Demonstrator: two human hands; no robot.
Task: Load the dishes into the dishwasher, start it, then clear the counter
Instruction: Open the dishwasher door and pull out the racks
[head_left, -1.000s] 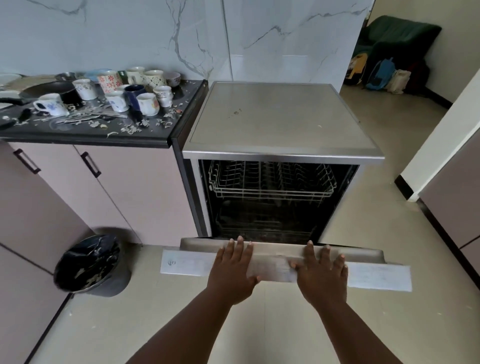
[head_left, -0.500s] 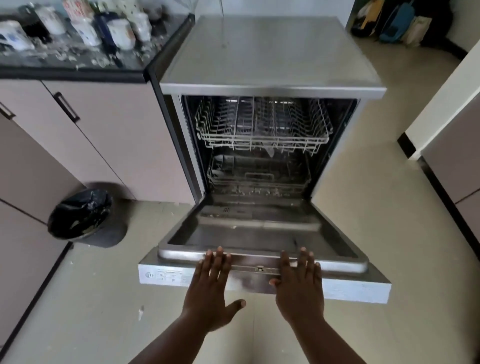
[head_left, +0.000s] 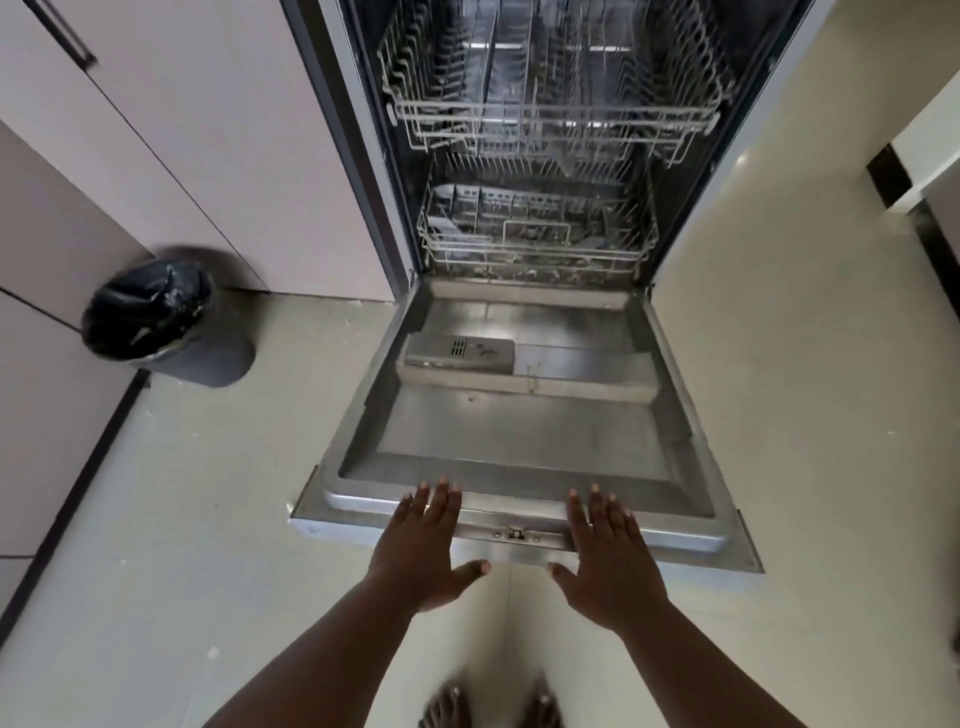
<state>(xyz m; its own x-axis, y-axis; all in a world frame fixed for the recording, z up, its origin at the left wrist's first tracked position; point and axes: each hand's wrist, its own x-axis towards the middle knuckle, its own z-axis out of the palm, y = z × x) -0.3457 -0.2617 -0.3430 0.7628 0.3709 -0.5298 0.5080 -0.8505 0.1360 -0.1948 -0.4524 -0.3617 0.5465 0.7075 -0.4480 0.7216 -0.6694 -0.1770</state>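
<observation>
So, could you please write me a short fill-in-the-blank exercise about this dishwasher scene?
1. Both racks in the dishwasher hold ____ dishes.
2. The left hand and right hand lie with straight fingers on the door's front ____.
3. The bin stands on the floor on the dishwasher's ____ side.

Missing words: no; edge; left

Both bare forearms reach forward and down from the bottom of the view, roughly parallel. The left hand (head_left: 423, 551) is flat, palm down, fingers straight and close together, thumb splayed toward the right. The right hand (head_left: 608, 558) mirrors it, fingers straight, thumb splayed toward the left. The fingertips of both lie over the near edge of the lowered dishwasher door (head_left: 519, 441). Two bare feet (head_left: 491, 706) show below, between the arms.
</observation>
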